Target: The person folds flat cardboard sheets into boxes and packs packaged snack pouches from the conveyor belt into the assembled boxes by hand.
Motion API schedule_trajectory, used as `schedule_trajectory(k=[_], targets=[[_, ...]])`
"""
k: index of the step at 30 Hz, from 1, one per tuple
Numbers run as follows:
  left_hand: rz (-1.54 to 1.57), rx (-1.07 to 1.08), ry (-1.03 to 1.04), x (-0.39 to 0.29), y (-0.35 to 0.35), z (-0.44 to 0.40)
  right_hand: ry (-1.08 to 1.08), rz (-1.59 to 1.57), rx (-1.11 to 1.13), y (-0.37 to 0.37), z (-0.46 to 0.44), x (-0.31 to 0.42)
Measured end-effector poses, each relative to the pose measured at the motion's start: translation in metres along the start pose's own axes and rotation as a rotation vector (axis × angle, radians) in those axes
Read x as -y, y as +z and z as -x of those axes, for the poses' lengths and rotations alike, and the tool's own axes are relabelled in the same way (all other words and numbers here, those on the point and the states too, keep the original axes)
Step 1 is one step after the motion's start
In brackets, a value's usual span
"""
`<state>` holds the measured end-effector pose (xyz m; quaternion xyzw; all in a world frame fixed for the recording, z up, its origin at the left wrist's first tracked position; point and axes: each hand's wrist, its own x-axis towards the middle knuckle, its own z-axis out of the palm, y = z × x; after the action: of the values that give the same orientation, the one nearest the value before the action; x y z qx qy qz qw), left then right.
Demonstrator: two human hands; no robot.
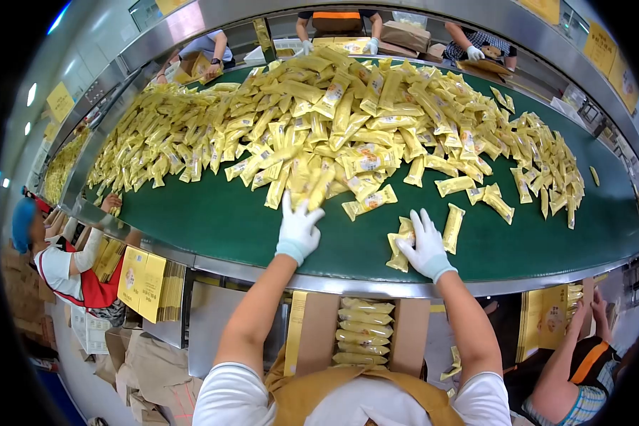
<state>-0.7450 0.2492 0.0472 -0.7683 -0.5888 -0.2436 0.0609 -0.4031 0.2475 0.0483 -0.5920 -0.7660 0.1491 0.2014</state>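
My left hand (299, 233), in a white glove, is open with its fingers spread on the green belt. Its fingertips reach the near edge of a big heap of yellow wrapped packets (312, 177). My right hand (427, 250), gloved too, lies open with stretched fingers. Its thumb and palm side rest against one yellow packet (398, 250), partly covered by the hand. Just right of those fingers lies another packet (453, 228). Between the two hands, a loose packet (370, 203) sits slantwise. Below the belt edge, an open carton (410, 323) holds a row of packets.
The green belt (213, 231) has a metal rim (348, 286) in front of me. People's hands are at cartons (486, 65) along the far side. One person (85, 263) stands at left by stacked yellow boxes (142, 284), another (575, 376) at right.
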Motion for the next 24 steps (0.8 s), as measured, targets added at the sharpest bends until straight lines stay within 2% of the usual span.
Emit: schedule_trajectory(k=[1, 2, 4, 6, 7, 8, 9, 10, 12, 13, 14, 16, 17, 20, 22, 24], targets=[[0.034, 0.076, 0.023, -0.007, -0.007, 0.006, -0.008, -0.004, 0.038, -0.015, 0.004, 0.003], [0.053, 0.243, 0.012, -0.020, -0.023, 0.010, -0.010, 0.087, -0.017, -0.017, 0.007, -0.007], [0.141, 0.323, 0.090, -0.026, -0.039, 0.020, 0.098, 0.320, -0.100, -0.036, 0.009, -0.016], [0.227, 0.197, 0.130, -0.020, -0.046, 0.010, 0.288, 0.242, -0.161, -0.041, 0.005, -0.028], [0.239, 0.128, 0.069, -0.016, -0.045, -0.001, 0.415, 0.141, -0.129, -0.041, 0.001, -0.028], [0.253, 0.056, 0.009, -0.015, -0.046, -0.014, 0.447, -0.030, -0.092, -0.031, -0.004, -0.041], [0.253, -0.071, -0.041, -0.017, -0.040, -0.029, 0.468, 0.033, -0.044, -0.031, -0.006, -0.026], [0.286, -0.035, -0.145, -0.021, -0.036, -0.041, 0.490, 0.096, 0.005, -0.028, -0.008, -0.006], [0.115, 0.024, -0.175, -0.035, -0.011, -0.049, 0.424, 0.109, 0.025, -0.009, -0.017, 0.010], [0.048, 0.221, -0.210, -0.040, 0.004, -0.045, 0.383, 0.106, 0.049, -0.003, -0.018, 0.019], [0.027, 0.176, -0.161, -0.042, 0.015, -0.039, 0.331, 0.097, 0.075, 0.003, -0.019, 0.025], [0.005, 0.271, -0.060, -0.052, 0.006, -0.026, 0.240, 0.080, 0.117, 0.013, -0.017, 0.026], [0.029, 0.245, -0.016, -0.051, 0.008, -0.014, 0.234, 0.054, 0.130, 0.008, -0.014, 0.030], [0.038, 0.160, 0.019, -0.032, 0.008, 0.025, 0.240, 0.059, 0.053, 0.008, -0.003, 0.007], [-0.040, 0.203, -0.062, -0.033, -0.009, 0.038, 0.252, 0.165, -0.051, -0.006, 0.005, 0.000], [-0.200, 0.193, -0.087, -0.034, -0.025, 0.041, 0.065, 0.199, -0.203, -0.014, 0.015, -0.015]])
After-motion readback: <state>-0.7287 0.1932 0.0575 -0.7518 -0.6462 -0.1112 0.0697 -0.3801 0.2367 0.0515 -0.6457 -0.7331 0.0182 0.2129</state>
